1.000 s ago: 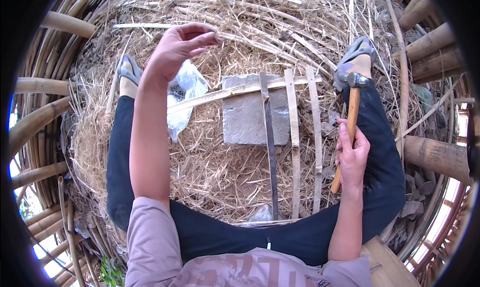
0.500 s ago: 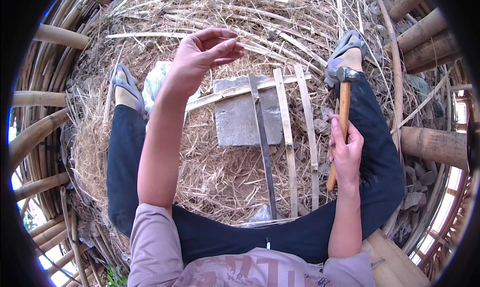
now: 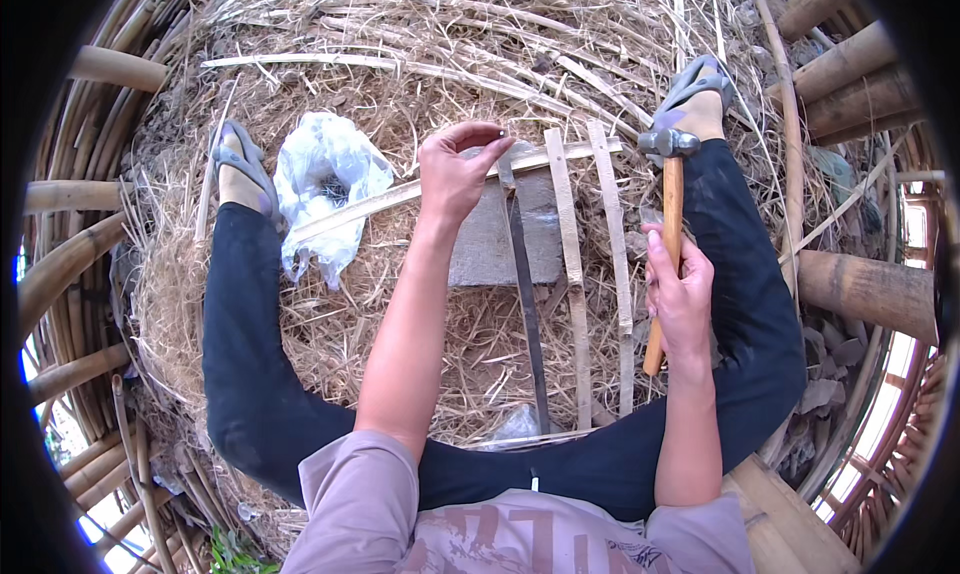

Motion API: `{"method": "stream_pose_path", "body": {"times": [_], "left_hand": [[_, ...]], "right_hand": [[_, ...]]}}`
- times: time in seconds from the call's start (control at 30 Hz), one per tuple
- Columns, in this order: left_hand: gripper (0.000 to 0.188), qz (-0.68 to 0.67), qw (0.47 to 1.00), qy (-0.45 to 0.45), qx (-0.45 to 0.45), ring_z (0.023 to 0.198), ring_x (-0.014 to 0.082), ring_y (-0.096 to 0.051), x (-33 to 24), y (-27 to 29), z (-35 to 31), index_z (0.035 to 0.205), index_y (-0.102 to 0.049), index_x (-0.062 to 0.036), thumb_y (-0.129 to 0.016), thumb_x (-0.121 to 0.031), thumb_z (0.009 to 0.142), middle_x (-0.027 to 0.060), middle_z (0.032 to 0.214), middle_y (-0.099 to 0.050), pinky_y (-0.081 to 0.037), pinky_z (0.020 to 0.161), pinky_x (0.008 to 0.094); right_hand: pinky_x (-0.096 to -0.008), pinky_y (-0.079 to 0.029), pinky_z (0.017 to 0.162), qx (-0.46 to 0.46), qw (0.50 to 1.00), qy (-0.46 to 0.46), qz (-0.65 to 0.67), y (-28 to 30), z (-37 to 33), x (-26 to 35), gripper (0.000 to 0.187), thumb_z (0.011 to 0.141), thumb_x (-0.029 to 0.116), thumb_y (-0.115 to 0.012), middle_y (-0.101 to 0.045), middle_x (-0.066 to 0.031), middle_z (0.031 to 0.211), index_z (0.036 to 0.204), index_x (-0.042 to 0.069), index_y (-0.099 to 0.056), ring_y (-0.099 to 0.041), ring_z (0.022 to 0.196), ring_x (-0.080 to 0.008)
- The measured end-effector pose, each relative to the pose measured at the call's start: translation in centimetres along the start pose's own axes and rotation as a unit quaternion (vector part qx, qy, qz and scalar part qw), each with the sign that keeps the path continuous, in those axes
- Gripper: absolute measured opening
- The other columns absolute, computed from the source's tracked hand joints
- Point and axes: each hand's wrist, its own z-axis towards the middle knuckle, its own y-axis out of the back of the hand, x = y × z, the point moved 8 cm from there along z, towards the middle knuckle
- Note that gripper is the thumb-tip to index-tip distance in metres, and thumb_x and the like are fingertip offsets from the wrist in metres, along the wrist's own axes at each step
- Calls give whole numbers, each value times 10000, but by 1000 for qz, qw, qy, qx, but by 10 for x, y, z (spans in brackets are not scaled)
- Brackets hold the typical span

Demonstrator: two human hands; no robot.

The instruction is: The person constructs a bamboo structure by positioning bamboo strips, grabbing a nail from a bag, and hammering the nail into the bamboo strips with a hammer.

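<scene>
My left hand (image 3: 458, 170) is closed in a pinch on a small nail (image 3: 503, 133), whose dark head shows between thumb and forefinger. It hovers at the upper end of a dark bamboo strip (image 3: 524, 274), where that strip meets a pale crosswise strip (image 3: 390, 204). Beneath the joint lies a flat grey concrete block (image 3: 490, 244). Two more pale strips (image 3: 566, 214) (image 3: 612, 214) meet the crosswise one farther right. My right hand (image 3: 681, 292) is wrapped round the wooden handle of a hammer (image 3: 671, 199), held upright with its metal head up.
A clear plastic bag (image 3: 330, 189) with dark thin bits inside lies by my left foot. Dry straw (image 3: 350, 364) and long split bamboo pieces (image 3: 480, 74) cover the ground. Bamboo poles (image 3: 860, 292) border both sides. My outstretched legs frame the strips.
My left hand has moved right and down, from above the bag side to the strips' joint. The bag is now uncovered. The hammer has shifted slightly left and stays in my right hand.
</scene>
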Motion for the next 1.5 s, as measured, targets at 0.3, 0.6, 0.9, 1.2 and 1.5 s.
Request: {"method": "stream_pose_path", "body": {"times": [0.3, 0.6, 0.9, 1.2, 1.5], "left_hand": [[162, 228, 962, -150, -22, 932, 159, -679, 6, 12, -1, 952, -774, -38, -817, -138, 832, 84, 988, -738, -532, 852, 293], [144, 204, 969, -136, -20, 877, 158, -689, 19, 6, 0, 945, -774, -44, -809, -125, 832, 74, 922, -746, -538, 811, 301], [121, 247, 949, -193, -28, 841, 181, -708, 11, 1, -6, 935, -775, -38, -789, -103, 833, 97, 905, -752, -548, 785, 308], [121, 250, 950, -184, -20, 861, 181, -711, 8, 3, -8, 934, -766, -38, -779, -116, 842, 93, 915, -753, -553, 791, 315], [103, 251, 949, -188, -18, 855, 176, -710, 11, 2, -6, 917, -758, -40, -773, -106, 840, 83, 902, -751, -552, 787, 314]], "right_hand": [[-184, -315, 418, -2, 1000, -7, -9, 1, 1, -2, 237, 985, 224, -660, -510, 64, 669, 1112, 25, -673, -419, 493, 4], [-247, -372, 479, -24, 977, 65, -200, -20, -8, -16, 309, 856, 220, -789, -479, 47, 633, 857, 39, -540, -429, 533, -44], [-346, -605, 688, 41, 959, 87, -267, -61, -23, -56, 473, 770, 202, -867, -676, -136, 882, 988, 0, -499, -726, 829, -264], [-399, -605, 778, 87, 947, 45, -307, -76, -33, -83, 579, 760, 276, -877, -689, -184, 1028, 1074, -5, -481, -728, 935, -310], [-380, -624, 753, 132, 927, 66, -346, -86, -40, -104, 584, 775, 230, -868, -685, -168, 1088, 1122, -4, -461, -733, 944, -287]]}}
